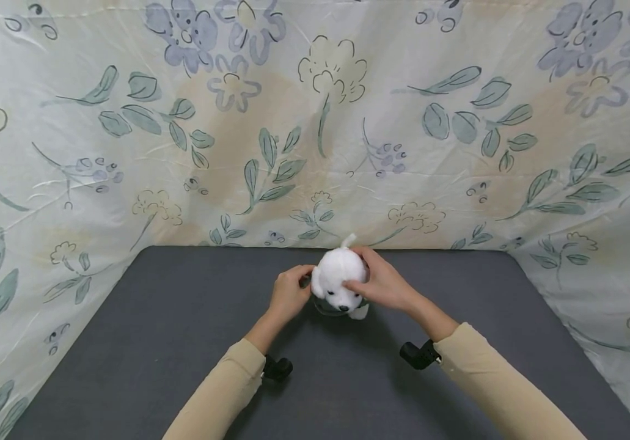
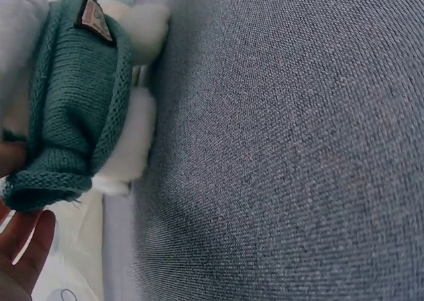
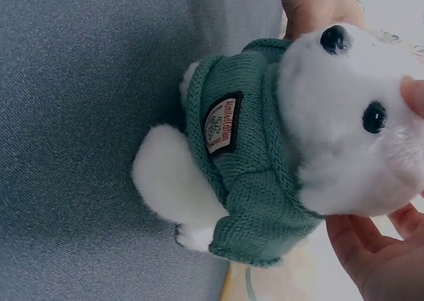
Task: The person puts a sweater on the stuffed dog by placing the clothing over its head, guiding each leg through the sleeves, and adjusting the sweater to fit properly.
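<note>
A white plush dog [image 1: 339, 273] sits upright on the dark grey surface, facing the person. It wears a green knitted sweater [image 3: 246, 154] with a dark-edged label [image 3: 222, 123] on it. My right hand [image 1: 383, 282] grips the dog's head from the side, its thumb on the face near one eye. On the other side, my left hand [image 1: 289, 294] pinches at a sweater sleeve [image 2: 48, 185]. In the left wrist view the thumb lies on one side of the sleeve cuff and the fingers [image 2: 30, 244] on the other. The dog's back is hidden.
The grey padded tabletop [image 1: 183, 342] spreads around the dog, which is near its far edge. A floral cloth [image 1: 271, 91] hangs behind and along both sides. Black wrist cameras [image 1: 420, 354] jut inward from both wrists, below the beige sleeves [image 1: 498, 373].
</note>
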Demonstrator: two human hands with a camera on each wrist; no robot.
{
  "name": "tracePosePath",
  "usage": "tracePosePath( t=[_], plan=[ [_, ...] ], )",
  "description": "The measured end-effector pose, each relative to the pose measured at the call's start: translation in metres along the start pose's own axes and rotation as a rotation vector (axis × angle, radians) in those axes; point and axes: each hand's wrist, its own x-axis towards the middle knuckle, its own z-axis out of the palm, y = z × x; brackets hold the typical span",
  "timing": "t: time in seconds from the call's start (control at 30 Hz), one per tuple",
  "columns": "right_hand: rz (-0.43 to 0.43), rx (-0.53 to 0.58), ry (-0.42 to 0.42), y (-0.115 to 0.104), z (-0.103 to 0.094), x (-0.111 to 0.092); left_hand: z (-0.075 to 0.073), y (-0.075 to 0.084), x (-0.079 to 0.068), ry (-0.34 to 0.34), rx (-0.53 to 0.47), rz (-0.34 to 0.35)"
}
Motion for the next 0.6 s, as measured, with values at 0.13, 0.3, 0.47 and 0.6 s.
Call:
tracePosePath(
  t=[0.13, 0.3, 0.47, 0.6],
  plan=[
    [-0.032, 0.054, -0.012, 0.003, 0.002, -0.001, -0.001, -0.002, -0.001, -0.017, -0.012, 0.010],
    [-0.097, 0.063, -0.012, 0.011, 0.003, -0.006, -0.005, -0.004, -0.006, -0.086, -0.054, 0.021],
    [-0.112, 0.019, -0.010, 0.023, 0.002, -0.014, -0.010, -0.006, -0.010, -0.178, -0.089, 0.021],
    [-0.137, -0.040, -0.012, 0.034, 0.004, -0.020, -0.010, -0.007, -0.011, -0.203, -0.102, 0.029]
  ],
)
